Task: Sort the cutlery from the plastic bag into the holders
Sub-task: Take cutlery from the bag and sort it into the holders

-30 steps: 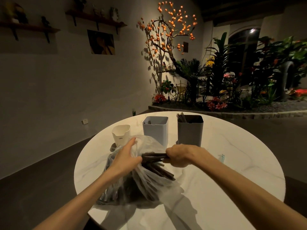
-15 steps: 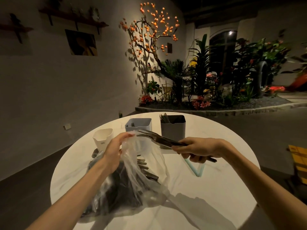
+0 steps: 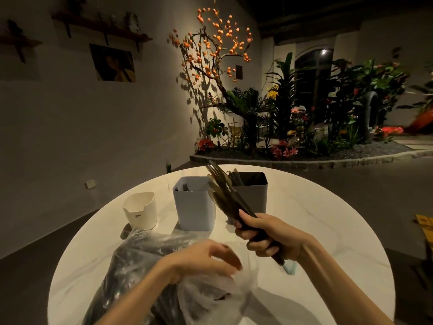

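Right hand (image 3: 264, 238) is clenched round a fistful of dark plastic cutlery (image 3: 225, 195), its tips fanned toward eleven o'clock over the holders. Left hand (image 3: 206, 261) rests loosely curled on the plastic bag (image 3: 140, 266); whether it pinches the film, I cannot tell. Beyond them on the counter (image 3: 328, 219) stand a cream holder (image 3: 140, 209), a pale blue holder (image 3: 194, 205) and a grey holder (image 3: 255, 191), the last two already holding pieces. This looks like the sorting step: next, single out each kind and drop it in the matching holder.

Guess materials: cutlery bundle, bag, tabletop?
Cutlery bundle in the right hand: likely smoky translucent plastic, since light passes through the heads. Bag under the left hand: thin clear plastic film, crinkled and glossy. Tabletop: white, grey-veined, polished; marble or imitation.
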A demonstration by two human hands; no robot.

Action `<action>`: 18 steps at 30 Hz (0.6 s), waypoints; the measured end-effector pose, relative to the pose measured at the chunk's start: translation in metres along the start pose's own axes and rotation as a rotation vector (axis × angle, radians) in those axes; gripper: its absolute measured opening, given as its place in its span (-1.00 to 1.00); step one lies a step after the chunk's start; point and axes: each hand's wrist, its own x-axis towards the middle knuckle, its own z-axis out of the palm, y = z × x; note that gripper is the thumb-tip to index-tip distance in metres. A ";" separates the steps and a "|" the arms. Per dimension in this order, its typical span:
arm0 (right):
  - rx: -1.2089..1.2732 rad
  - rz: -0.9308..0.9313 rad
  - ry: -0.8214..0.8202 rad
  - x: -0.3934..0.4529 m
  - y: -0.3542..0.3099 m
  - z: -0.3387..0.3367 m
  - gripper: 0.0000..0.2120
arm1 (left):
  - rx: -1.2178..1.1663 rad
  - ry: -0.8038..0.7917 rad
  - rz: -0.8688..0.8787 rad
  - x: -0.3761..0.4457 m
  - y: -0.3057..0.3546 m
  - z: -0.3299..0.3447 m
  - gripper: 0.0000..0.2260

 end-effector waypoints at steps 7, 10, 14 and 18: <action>-0.023 -0.016 0.157 0.040 0.028 -0.006 -0.69 | -0.866 0.206 0.203 0.043 -0.013 -0.010 -0.40; -0.155 -0.016 0.266 0.065 0.041 -0.003 -0.75 | -0.952 0.345 0.161 0.067 -0.017 -0.012 -0.57; -0.397 -0.050 0.351 0.082 0.055 -0.001 -0.86 | -1.094 0.377 0.156 0.084 -0.038 -0.015 -0.79; -0.395 -0.064 0.367 0.083 0.062 -0.004 -0.85 | -1.084 0.342 0.222 0.088 -0.050 -0.013 -0.79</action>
